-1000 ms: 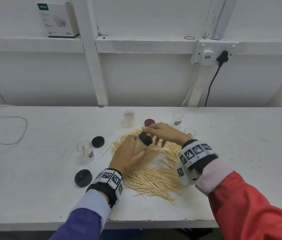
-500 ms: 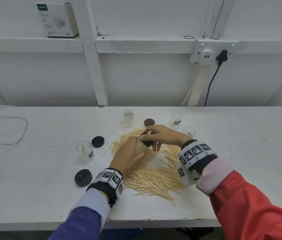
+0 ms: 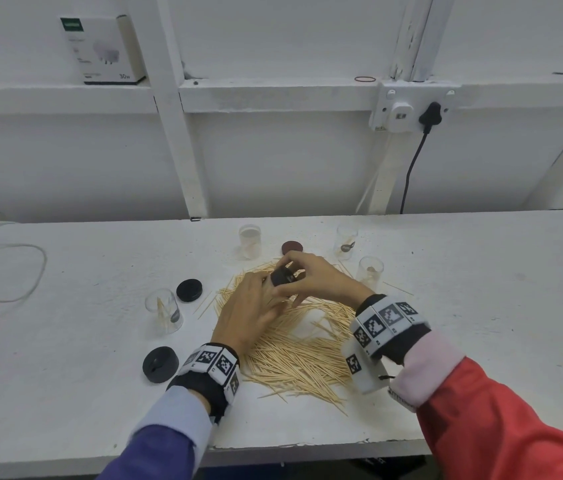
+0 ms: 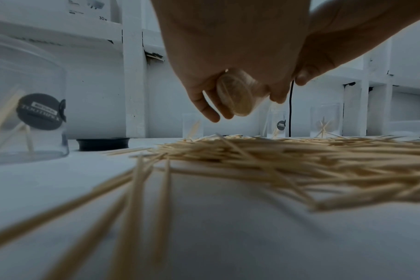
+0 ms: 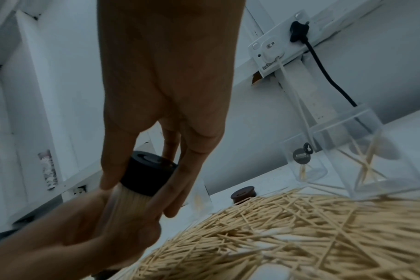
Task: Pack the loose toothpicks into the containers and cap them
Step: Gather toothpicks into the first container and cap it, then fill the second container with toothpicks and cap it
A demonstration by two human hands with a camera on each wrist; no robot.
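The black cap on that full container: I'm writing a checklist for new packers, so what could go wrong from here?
1. The filled container is held tilted over the toothpick pile; if the black cap under the right hand isn't seated, toothpicks may spill back out.
2. The left hand hides the container's body, so a trapped toothpick at the rim could go unnoticed.
3. The open containers stand close to the right wrist and could be knocked over.
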